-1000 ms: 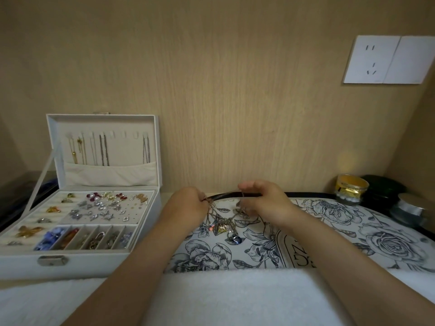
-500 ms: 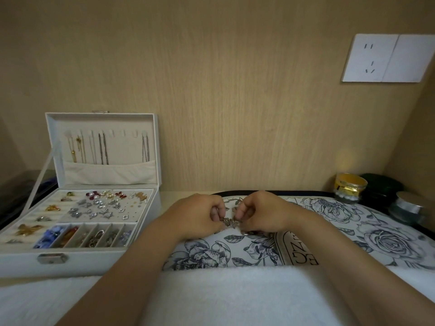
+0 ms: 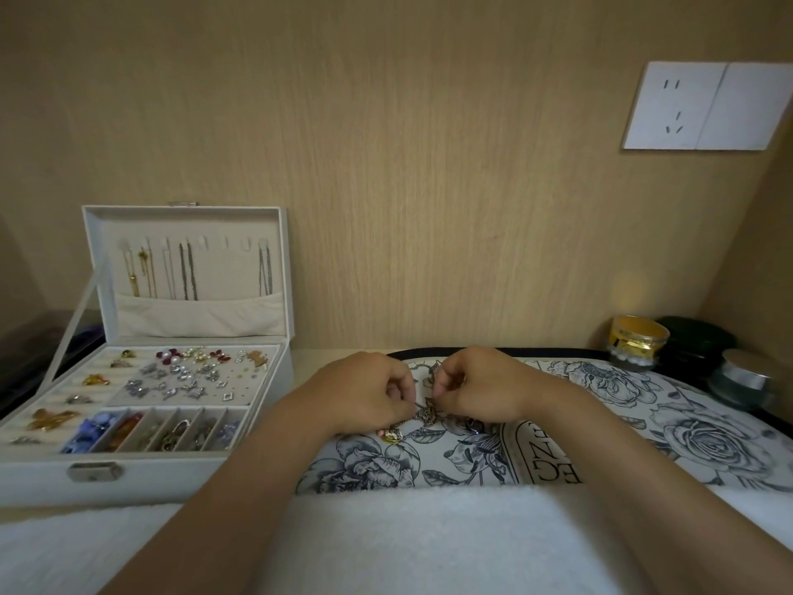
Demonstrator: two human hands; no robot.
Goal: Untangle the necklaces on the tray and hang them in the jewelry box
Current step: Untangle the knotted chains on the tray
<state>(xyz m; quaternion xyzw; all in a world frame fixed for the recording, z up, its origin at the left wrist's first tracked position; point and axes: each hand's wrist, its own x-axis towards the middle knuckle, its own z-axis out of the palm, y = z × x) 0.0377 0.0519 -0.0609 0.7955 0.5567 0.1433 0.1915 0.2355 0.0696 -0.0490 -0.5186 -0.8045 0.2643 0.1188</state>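
Pinching one tangled knot of thin silver and gold necklace chains (image 3: pixel 425 416), I have both hands clamped on it. My left hand (image 3: pixel 369 392) and right hand (image 3: pixel 476 388) sit close together with fingers curled, each nipping the chains from its own side. The knot lies on the left part of the one black-rimmed tray printed with grey-blue roses (image 3: pixel 708 440). One round gold pendant (image 3: pixel 391 436) pokes out just under my left hand. I cannot tell how many necklaces are in the knot.

Left of the tray on the pale bench (image 3: pixel 309 354) stands one white jewelry box (image 3: pixel 94 470) with its lid (image 3: pixel 274 268) upright. In the lid I make out four groups of hung chains (image 3: pixel 187 272): gold, pale, dark, and dark again at the far right.

Three jars stand at the right end: a gold one (image 3: pixel 638 341), a dark green one (image 3: pixel 695 341) and a silver-lidded glass one (image 3: pixel 742 380). One white towel (image 3: pixel 429 543) lies across the near edge, over the tray's front. Two white wall plates (image 3: pixel 676 105) sit side by side above.
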